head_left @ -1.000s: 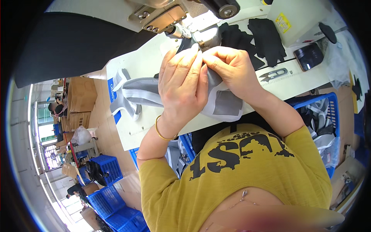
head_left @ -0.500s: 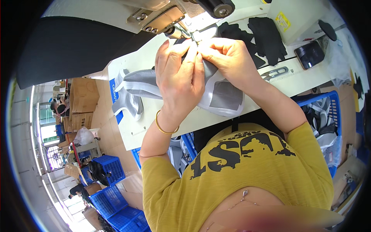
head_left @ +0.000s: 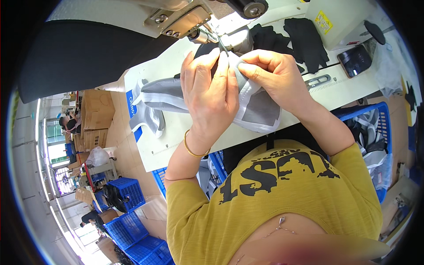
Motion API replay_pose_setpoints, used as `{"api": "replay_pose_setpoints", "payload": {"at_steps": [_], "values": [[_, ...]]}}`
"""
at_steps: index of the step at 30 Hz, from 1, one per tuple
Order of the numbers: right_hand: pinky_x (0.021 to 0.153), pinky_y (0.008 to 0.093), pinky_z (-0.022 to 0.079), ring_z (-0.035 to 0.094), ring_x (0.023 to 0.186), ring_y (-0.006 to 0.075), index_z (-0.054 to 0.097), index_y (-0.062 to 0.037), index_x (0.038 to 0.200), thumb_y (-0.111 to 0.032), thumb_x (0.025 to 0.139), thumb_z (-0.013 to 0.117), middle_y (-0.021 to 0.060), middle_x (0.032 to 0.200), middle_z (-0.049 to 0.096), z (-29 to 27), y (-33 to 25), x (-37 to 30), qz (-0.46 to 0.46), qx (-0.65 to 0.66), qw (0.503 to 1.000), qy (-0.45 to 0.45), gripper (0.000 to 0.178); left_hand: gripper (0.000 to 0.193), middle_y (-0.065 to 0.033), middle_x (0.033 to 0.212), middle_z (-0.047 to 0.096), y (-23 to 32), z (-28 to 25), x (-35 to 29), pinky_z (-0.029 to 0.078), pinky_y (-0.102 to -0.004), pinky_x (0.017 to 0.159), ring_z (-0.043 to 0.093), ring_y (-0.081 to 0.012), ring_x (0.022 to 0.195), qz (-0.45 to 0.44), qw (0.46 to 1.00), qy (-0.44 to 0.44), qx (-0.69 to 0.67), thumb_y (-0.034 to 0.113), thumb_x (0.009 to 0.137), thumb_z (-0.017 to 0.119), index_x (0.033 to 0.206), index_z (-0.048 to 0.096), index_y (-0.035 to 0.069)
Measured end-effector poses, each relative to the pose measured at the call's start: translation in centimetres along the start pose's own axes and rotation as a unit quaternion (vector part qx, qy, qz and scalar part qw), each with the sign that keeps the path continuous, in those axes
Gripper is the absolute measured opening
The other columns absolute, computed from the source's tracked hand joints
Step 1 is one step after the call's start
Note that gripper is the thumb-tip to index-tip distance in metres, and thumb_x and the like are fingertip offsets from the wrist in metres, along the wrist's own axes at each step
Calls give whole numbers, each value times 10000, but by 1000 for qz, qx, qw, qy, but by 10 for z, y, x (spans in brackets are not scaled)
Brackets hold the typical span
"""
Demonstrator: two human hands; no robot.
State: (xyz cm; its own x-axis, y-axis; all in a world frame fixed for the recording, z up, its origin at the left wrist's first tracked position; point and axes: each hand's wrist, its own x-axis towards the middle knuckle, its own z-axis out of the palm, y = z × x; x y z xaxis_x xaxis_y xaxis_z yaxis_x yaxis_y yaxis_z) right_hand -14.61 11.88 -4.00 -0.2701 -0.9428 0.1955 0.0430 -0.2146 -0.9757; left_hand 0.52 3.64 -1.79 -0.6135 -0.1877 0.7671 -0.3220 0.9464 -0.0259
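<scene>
Under the head of a sewing machine [head_left: 187, 24] lies a grey fabric piece with white bands [head_left: 260, 110]. My left hand [head_left: 210, 88] grips it close to the needle area, fingertips pressed together on its edge. To the right, my right hand [head_left: 280, 77] pinches the same piece between thumb and forefinger. The piece stretches left past my left wrist and droops toward the table's front edge. A dark round part of the machine shows behind my left fingertips. What lies under my left palm is hidden.
Black fabric pieces [head_left: 307, 44] lie beyond my right hand, near a dark shiny box [head_left: 354, 62] and a grey slotted tool [head_left: 318, 82]. Another grey-white piece [head_left: 150, 117] hangs at the table's [head_left: 163, 152] left end. Blue crates [head_left: 383, 123] with fabric flank my lap.
Both hands have shifted slightly down and right. My right hand has slid away from the needle along the fabric edge, leaving a wider gap between the hands.
</scene>
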Motion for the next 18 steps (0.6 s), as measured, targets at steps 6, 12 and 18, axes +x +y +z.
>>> {"api": "replay_pose_setpoints", "payload": {"at_steps": [6, 12, 18], "values": [[607, 211, 425, 490, 694, 10, 700, 47, 952, -145, 926, 652, -4, 745, 660, 4, 2, 6, -50, 6, 998, 34, 200, 208, -152, 985, 612, -1, 1, 4, 418, -523, 1029, 585, -308, 972, 2, 1000, 4, 11, 30, 807, 670, 985, 693, -75], [597, 213, 421, 469, 683, 10, 700, 50, 943, -154, 922, 658, -12, 733, 661, 4, 4, 16, -58, -3, 998, 40, 210, 156, -132, 976, 630, -4, 2, 9, 417, -492, 1024, 595, -301, 943, -13, 1000, 2, 23, 16, 844, 648, 968, 719, -48], [730, 188, 466, 562, 807, 12, 705, 33, 1030, -90, 929, 669, -16, 897, 699, 3, -1, 20, -19, -26, 999, 38, 164, 172, -144, 973, 611, -11, 5, 10, 422, -517, 1011, 572, -307, 945, -13, 1000, 4, 24, 30, 774, 654, 920, 698, -50]]}}
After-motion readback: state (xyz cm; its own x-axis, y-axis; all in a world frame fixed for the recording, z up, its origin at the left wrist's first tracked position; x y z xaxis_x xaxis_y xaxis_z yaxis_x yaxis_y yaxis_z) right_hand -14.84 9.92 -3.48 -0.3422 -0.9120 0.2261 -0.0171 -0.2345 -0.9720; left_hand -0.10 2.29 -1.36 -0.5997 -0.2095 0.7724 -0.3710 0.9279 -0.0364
